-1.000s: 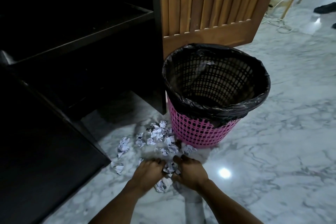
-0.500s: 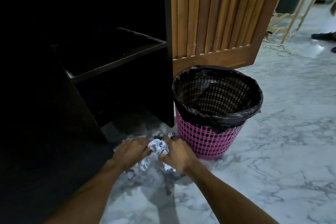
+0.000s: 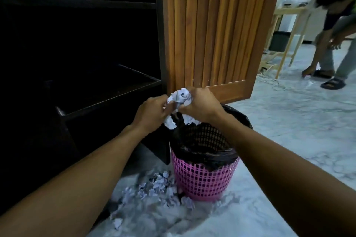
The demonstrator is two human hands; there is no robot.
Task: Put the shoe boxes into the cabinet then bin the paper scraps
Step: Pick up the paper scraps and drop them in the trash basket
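- Left hand point(image 3: 152, 111): fingers curled round the left side of a wad of crumpled white paper scraps point(image 3: 180, 96). The grip is closed on the paper.
- Right hand point(image 3: 200, 106): fingers curled over the right side of the same wad, also gripping it. The two hands hold the wad between them.
- Wad position: above the far left part of the rim of the round pink plastic lattice bin point(image 3: 204, 181), in front of the lower edge of the slatted wooden cabinet door point(image 3: 212, 34). Pieces of paper hang below both hands toward the bin opening.
- Bin: upright on the pale marble floor point(image 3: 289, 131), lined with a black plastic bag point(image 3: 208, 155) folded over the rim. It stands just beside the front corner of the dark brown cabinet point(image 3: 158, 44).
- Loose crumpled paper scraps point(image 3: 154, 186): scattered on the floor at the near left foot of the bin, several touching its base.
- Cabinet: door open, dark shelves visible. The interior is too dark to tell what it holds.
- Background, right: a second person point(image 3: 337, 34) bends toward the floor, near a light wooden frame stand point(image 3: 289, 31) and pale cords point(image 3: 273, 82) lying on the floor.
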